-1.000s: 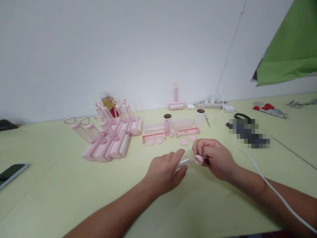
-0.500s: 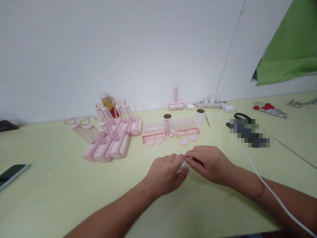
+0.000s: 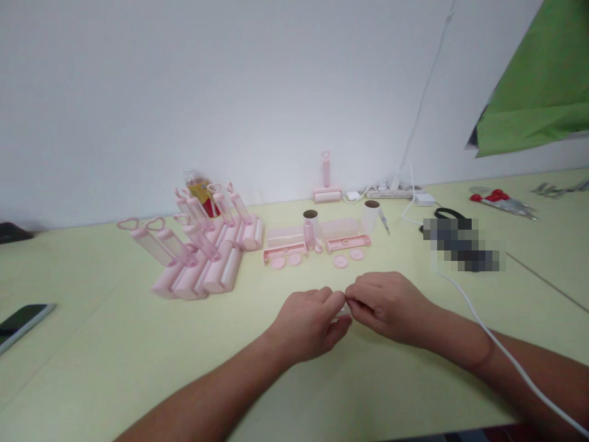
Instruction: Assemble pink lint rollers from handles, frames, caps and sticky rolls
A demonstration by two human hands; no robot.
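My left hand [image 3: 307,325] is closed around a small clear or whitish plastic piece [image 3: 341,313], mostly hidden by the fingers. Touching it from the other side, my right hand [image 3: 390,306] is pinched at the top of that piece; whatever lies between its fingertips is hidden. Just beyond the hands lie pink round caps [image 3: 340,261] and two pink trough-shaped covers [image 3: 348,244]. A clear pink handle [image 3: 308,235] stands between the covers, with a paper roll [image 3: 310,216] behind it and another roll [image 3: 369,216] to the right.
Several pink lint rollers [image 3: 223,268] stand grouped at left, and one lint roller [image 3: 326,184] is by the wall. A phone [image 3: 27,322] lies far left. Red-handled scissors [image 3: 497,197] and a power strip [image 3: 396,192] are at the back right. A white cable [image 3: 483,331] crosses my right forearm.
The hands stay together at the same spot, with the right fingertips shifted very slightly. The whole view has moved a little; nothing on the table has been displaced.
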